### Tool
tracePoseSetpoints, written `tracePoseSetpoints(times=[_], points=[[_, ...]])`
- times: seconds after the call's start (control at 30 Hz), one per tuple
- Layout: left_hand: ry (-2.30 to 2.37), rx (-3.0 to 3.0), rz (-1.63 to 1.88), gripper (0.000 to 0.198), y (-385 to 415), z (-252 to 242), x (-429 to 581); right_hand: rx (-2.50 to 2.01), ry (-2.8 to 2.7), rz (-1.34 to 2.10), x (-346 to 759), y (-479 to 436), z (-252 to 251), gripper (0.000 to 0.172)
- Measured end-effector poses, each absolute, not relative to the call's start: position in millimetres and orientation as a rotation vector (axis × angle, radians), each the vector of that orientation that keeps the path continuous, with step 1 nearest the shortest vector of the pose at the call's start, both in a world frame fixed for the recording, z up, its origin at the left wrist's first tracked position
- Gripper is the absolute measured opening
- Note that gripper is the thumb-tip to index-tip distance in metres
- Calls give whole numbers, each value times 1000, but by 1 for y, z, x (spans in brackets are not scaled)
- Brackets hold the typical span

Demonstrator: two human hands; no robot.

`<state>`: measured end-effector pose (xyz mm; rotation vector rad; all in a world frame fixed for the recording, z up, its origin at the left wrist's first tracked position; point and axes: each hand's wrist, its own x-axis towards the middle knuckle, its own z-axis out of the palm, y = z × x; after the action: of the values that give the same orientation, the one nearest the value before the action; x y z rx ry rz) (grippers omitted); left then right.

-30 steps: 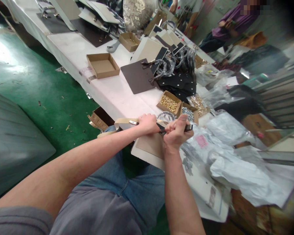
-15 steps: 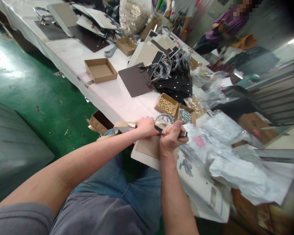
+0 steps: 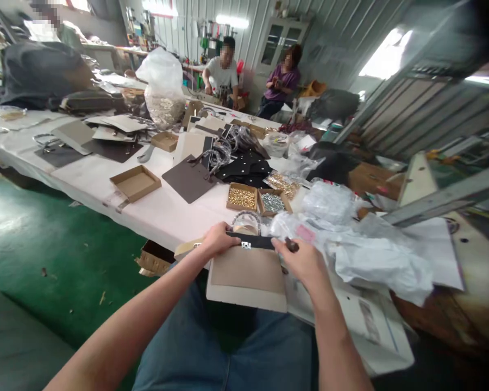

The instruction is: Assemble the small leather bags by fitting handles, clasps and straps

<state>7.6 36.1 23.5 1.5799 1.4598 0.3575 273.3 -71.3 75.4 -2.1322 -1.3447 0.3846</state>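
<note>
A tan bag panel with a black top strip and a small silver clasp lies at the table's near edge, over my lap. My left hand is closed on the left end of the black strip. My right hand rests beside the strip's right end, fingers curled round a small dark tool. A curved metal handle rises just behind the panel.
Small cardboard boxes of gold studs and silver studs stand behind the panel. An empty box, dark and beige panels and plastic bags cover the white table. Two people sit at the far end. Green floor at left.
The view has lifted to show the room. My hands have drawn apart from a tight joint grip; the panel now lies flat between them.
</note>
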Motion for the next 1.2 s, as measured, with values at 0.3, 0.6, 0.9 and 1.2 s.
tracePoseSetpoints(times=[0.3,0.6,0.9,1.2], points=[[1318,1754,609,29,24,63,2,-2118,-1331,531,263,-80,53,56],[743,998,441,68,1,76,-22,-2046,-1494,457,273,-79,89,58],[628,644,466,59,-61,41,-16,-1888,-1772,497,254,-53,101,58],[656,465,732,61,-105,17,-2,-1732,-1723,522,238,-74,68,65]])
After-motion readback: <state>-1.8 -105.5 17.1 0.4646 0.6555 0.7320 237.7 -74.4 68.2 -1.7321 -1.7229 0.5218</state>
